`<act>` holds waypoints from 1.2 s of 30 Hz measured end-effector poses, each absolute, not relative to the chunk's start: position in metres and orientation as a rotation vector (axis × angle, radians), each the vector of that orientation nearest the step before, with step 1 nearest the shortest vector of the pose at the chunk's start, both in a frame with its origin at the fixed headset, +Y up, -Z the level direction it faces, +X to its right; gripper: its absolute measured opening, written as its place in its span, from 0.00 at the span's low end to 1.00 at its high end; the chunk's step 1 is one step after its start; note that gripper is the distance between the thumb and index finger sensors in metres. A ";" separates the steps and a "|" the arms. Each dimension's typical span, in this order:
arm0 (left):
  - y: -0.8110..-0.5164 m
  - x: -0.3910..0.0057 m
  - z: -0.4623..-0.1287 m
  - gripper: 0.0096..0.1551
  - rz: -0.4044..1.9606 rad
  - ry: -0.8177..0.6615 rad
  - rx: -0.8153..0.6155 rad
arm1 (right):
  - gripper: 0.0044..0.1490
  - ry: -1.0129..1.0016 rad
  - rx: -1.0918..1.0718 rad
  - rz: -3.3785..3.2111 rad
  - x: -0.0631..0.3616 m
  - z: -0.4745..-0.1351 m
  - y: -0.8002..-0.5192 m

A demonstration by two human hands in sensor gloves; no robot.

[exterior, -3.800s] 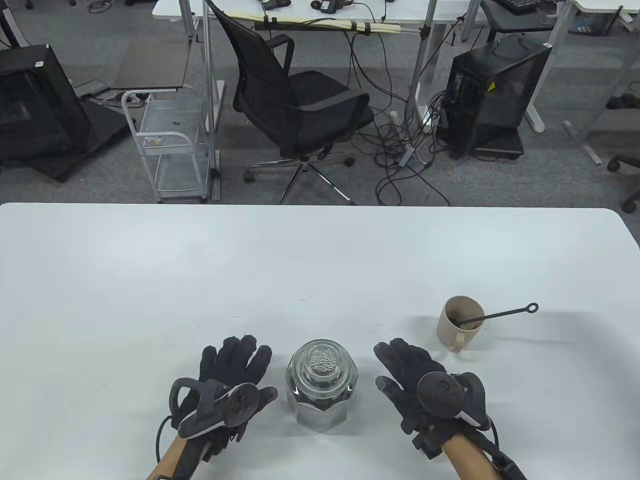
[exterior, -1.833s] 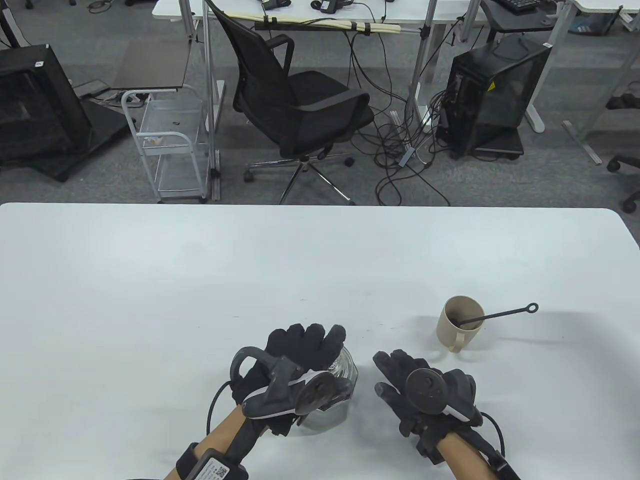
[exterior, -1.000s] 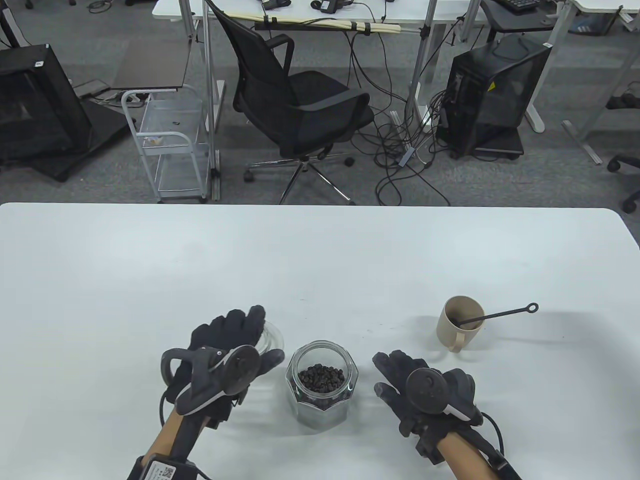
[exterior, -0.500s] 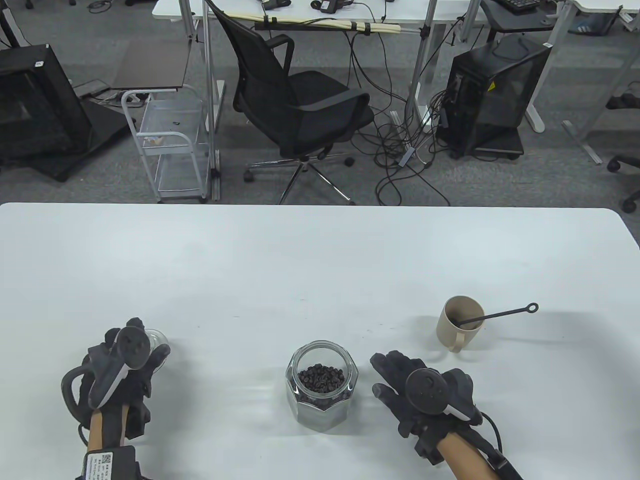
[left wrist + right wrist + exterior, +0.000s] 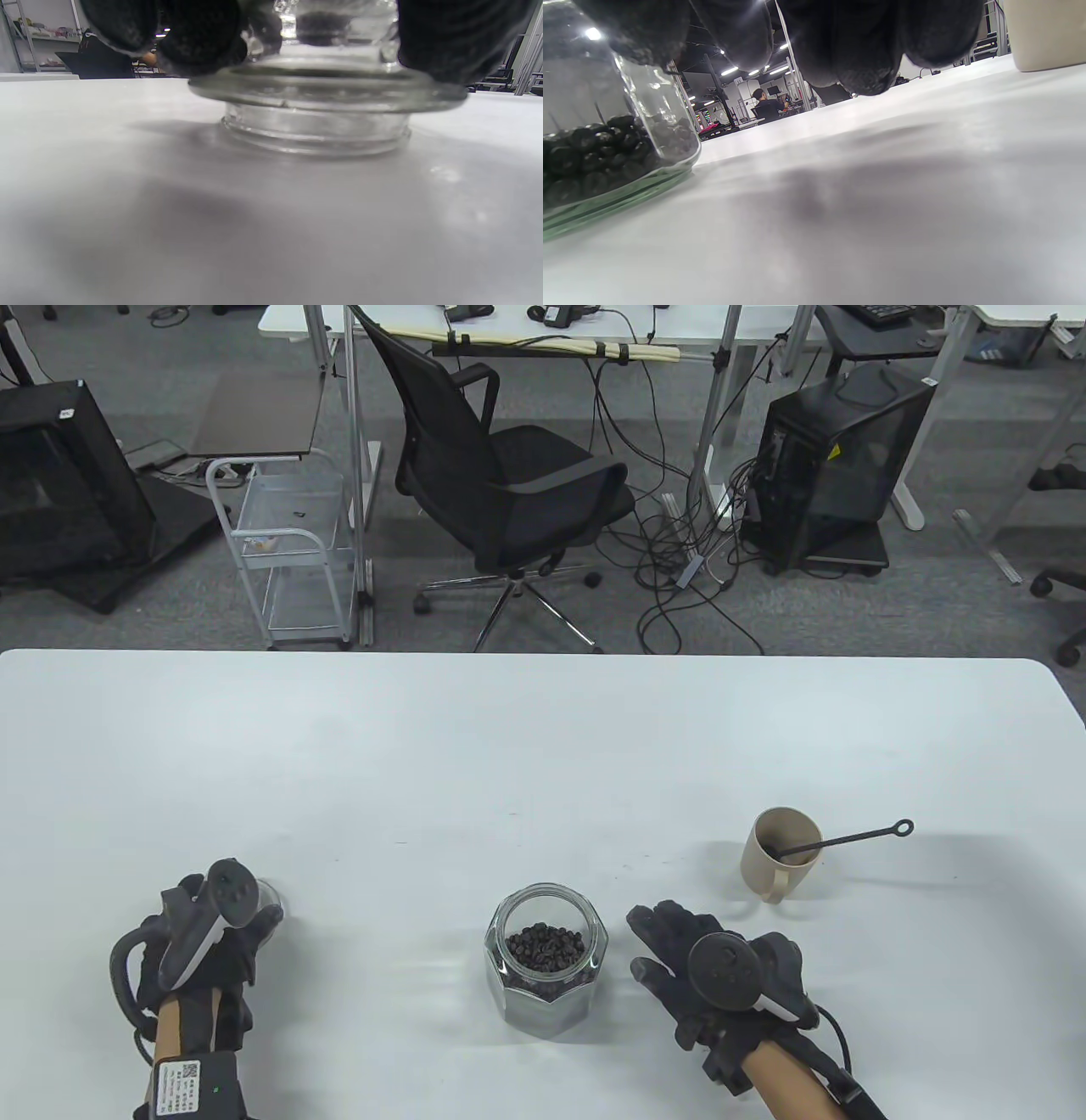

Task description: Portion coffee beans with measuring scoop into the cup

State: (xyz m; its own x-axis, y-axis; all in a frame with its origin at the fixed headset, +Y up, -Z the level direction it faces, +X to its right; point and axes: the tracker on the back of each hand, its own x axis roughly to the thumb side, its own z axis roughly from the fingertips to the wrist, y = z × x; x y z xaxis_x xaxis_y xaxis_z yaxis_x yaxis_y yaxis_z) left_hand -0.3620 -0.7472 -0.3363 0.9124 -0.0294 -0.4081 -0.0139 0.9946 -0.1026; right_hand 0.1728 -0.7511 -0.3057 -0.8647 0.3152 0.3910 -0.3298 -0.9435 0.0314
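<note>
Table view: an open glass jar (image 5: 546, 959) with dark coffee beans (image 5: 545, 947) inside stands low in the frame, just left of centre-bottom, on the white table (image 5: 526, 746). At lower left the left hand (image 5: 208, 937) grips the glass lid (image 5: 268, 897), which sits on the table. At lower right the right hand (image 5: 704, 963) lies flat with relaxed fingers, holding nothing, beside the jar. A beige cup (image 5: 781, 856) stands at right, above that hand, with the black measuring scoop (image 5: 848, 840) leaning in it, its ringed handle pointing right. A white label on the left forearm strap (image 5: 180, 1084) is too small to read.

Left wrist view: gloved fingers (image 5: 199, 38) clasp the lid (image 5: 322, 106) at the top centre, its base on the table.

Right wrist view: fingers (image 5: 857, 46) hang loose along the top edge; the jar (image 5: 606, 140) fills the left, and the cup (image 5: 1045, 34) shows at upper right.
</note>
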 end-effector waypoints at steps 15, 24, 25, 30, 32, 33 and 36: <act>-0.728 -0.357 -0.325 0.50 -0.036 0.414 -0.065 | 0.42 -0.039 0.574 2.727 0.172 -0.306 -0.751; -0.695 -0.305 -0.307 0.46 0.081 0.145 0.177 | 0.42 -0.071 0.560 2.710 0.175 -0.306 -0.749; -0.694 -0.297 -0.306 0.46 0.100 0.097 0.187 | 0.42 -0.075 0.559 2.710 0.175 -0.306 -0.749; -0.696 -0.253 -0.298 0.44 0.195 -0.142 0.257 | 0.42 -0.123 0.551 2.706 0.177 -0.306 -0.748; -0.701 -0.237 -0.295 0.44 0.218 -0.205 0.269 | 0.42 -0.140 0.549 2.704 0.177 -0.306 -0.748; -0.705 -0.229 -0.294 0.44 0.219 -0.235 0.265 | 0.42 -0.143 0.550 2.705 0.177 -0.305 -0.747; -0.716 -0.212 -0.293 0.44 0.155 -0.287 0.202 | 0.41 -0.160 0.560 2.697 0.177 -0.305 -0.749</act>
